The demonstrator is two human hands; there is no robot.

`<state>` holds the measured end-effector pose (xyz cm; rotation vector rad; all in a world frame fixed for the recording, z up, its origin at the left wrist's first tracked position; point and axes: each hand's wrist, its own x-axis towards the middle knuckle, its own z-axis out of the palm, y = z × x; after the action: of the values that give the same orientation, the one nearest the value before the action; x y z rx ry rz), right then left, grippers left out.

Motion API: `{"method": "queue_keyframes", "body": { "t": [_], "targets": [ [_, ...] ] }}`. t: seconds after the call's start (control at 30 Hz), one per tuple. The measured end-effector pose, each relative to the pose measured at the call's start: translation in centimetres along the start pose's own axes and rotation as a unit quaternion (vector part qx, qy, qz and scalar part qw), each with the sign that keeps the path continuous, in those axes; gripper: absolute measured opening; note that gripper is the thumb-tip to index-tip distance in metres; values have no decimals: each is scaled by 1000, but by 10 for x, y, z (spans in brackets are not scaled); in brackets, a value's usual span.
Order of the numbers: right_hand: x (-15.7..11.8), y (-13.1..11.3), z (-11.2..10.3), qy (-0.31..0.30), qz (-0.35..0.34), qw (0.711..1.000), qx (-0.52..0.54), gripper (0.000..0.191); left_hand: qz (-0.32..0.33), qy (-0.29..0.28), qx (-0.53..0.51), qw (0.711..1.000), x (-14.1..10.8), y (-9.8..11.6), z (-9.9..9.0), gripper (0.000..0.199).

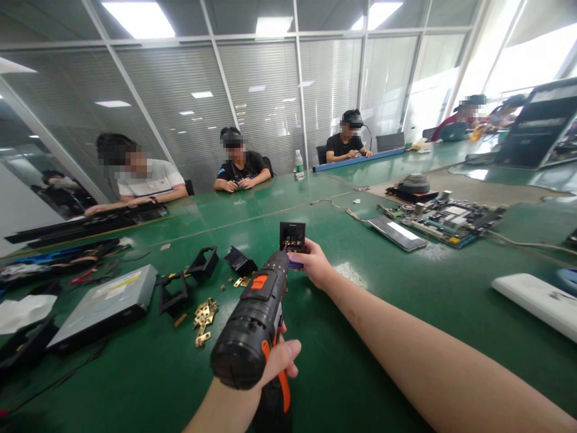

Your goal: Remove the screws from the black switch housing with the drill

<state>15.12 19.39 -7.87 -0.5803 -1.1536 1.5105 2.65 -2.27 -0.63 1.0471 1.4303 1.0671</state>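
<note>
My left hand (277, 361) is wrapped round the grip of a black and orange cordless drill (252, 319), which points away from me. The drill's front end meets a small square black housing (293, 234) with brass-coloured contacts inside; whether the bit touches a screw is too small to tell. My right hand (315, 261) pinches that housing at its lower right edge, just above the table. Left of the drill lie a pile of brass strips (205, 316) and several empty black plastic frames (202, 263).
A silver disc drive (108, 304) lies at left on the green table (360, 373). Toward the right are a circuit board (451, 216), a flat grey module (396, 233) and a white bar-shaped object (536, 300). Several people sit across the table, near a water bottle (299, 164).
</note>
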Motion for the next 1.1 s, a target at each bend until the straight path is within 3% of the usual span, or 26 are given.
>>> {"method": "queue_keyframes", "body": {
  "t": [0.13, 0.2, 0.43, 0.6, 0.83, 0.9, 0.97, 1.1],
  "targets": [
    [0, 0, 0, 3, 2, 1000, -5, 47, 6, 34, -20, 999, 3, -5, 2, 42],
    [-1, -1, 1, 3, 0, 1000, -6, 47, -26, 41, -31, 998, 1, -4, 2, 48],
    [-2, -1, 0, -3, 1, 1000, -6, 47, 26, 4, -59, 998, -13, 7, 1, 29],
    [-4, -2, 1, 0, 3, 1000, -10, 47, -4, 10, -49, 999, -7, -4, -4, 47],
    [-3, -1, 2, -6, -3, 1000, -1, 45, -11, -31, -38, 999, 0, -16, -7, 43],
    [-3, -1, 2, -8, -5, 1000, 0, 45, -27, -9, -28, 999, 5, -19, -5, 43],
    [-3, -1, 2, -8, -6, 1000, 1, 45, -58, 49, 5, 997, 11, -22, -2, 39],
    [-3, -1, 2, -6, -6, 1000, -4, 46, -41, 30, -24, 998, 14, -28, -1, 47]
  ]
}}
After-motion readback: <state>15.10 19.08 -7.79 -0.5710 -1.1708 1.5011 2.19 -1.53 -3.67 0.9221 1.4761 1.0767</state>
